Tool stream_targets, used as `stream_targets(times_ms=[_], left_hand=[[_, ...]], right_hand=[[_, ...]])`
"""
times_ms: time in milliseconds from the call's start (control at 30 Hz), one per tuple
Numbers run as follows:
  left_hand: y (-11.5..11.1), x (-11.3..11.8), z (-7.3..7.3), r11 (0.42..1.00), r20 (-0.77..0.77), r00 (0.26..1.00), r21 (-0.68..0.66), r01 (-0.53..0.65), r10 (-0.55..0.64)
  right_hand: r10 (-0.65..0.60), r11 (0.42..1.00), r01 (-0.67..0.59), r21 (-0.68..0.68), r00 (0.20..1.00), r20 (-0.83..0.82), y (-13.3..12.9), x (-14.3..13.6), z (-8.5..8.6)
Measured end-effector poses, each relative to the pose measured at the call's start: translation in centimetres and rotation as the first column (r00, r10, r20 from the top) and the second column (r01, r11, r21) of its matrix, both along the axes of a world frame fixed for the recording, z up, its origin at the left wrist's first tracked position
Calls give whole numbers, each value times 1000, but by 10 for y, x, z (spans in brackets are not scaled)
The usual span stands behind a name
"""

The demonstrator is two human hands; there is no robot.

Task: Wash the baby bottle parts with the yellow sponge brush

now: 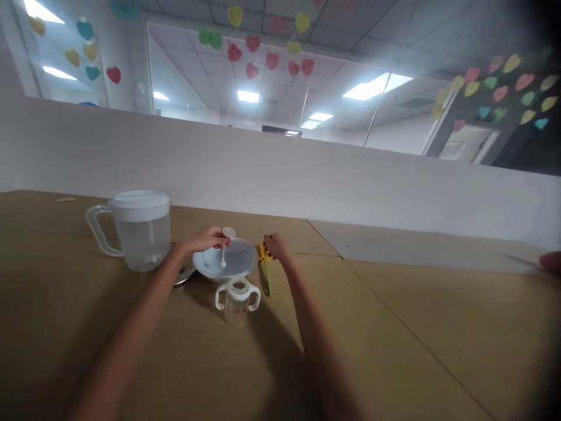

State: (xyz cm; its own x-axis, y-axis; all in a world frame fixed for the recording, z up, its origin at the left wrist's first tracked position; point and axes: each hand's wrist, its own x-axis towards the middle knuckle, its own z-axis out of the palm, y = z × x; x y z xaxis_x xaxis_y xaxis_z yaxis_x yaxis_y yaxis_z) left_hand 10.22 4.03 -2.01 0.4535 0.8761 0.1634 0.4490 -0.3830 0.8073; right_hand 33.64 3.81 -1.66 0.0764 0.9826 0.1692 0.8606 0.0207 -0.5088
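Over the left part of a white bowl [239, 266], my left hand [213, 238] is closed on a white bottle top [228, 232] with a straw hanging down into the bowl. My right hand [274, 246] is closed by the bowl's right rim, at a yellow object [262, 252]. A thin green stick-like piece [267, 279] slants down from there; whether it is joined to the yellow object is unclear. In front of the bowl stands an open clear bottle [237, 305] with two white handles.
A lidded clear pitcher [144, 237] holding liquid stands left of the bowl. A metallic round object [186, 273] lies partly behind my left forearm. Part of another person's hand [550, 261] shows at the right edge. A white wall [219, 169] rises behind the table.
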Motion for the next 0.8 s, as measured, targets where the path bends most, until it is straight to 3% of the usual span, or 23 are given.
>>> stream_targets(times_ms=[100, 233, 300, 400, 467, 533, 633, 800], left_hand=[[-14, 3, 18, 998, 94, 994, 40, 48, -52], [-49, 13, 48, 989, 96, 991, 117, 87, -98], [-69, 18, 61, 988, 108, 987, 108, 106, -118], [-91, 23, 74, 979, 60, 980, 91, 184, -190], [-98, 24, 77, 966, 9, 970, 90, 242, -244], [-100, 26, 75, 960, -54, 964, 95, 263, -259], [-96, 29, 70, 960, -130, 955, 55, 275, -266], [-84, 29, 63, 938, -138, 928, -84, 338, -346]], right_hand=[[8, 999, -5, -36, 997, 73, -5, -6, 1], [69, 997, -72, 26, 994, 90, -32, -9, 34], [229, 961, -216, 171, 972, -61, -55, -11, 56], [496, 848, -413, 332, 839, -222, -94, -15, 80], [559, 802, -479, 357, 813, -164, -116, -18, 88], [551, 796, -505, 333, 833, -52, -131, -22, 91], [502, 821, -506, 264, 860, 89, -139, -29, 92], [411, 876, -464, 135, 863, 293, -130, -37, 84]])
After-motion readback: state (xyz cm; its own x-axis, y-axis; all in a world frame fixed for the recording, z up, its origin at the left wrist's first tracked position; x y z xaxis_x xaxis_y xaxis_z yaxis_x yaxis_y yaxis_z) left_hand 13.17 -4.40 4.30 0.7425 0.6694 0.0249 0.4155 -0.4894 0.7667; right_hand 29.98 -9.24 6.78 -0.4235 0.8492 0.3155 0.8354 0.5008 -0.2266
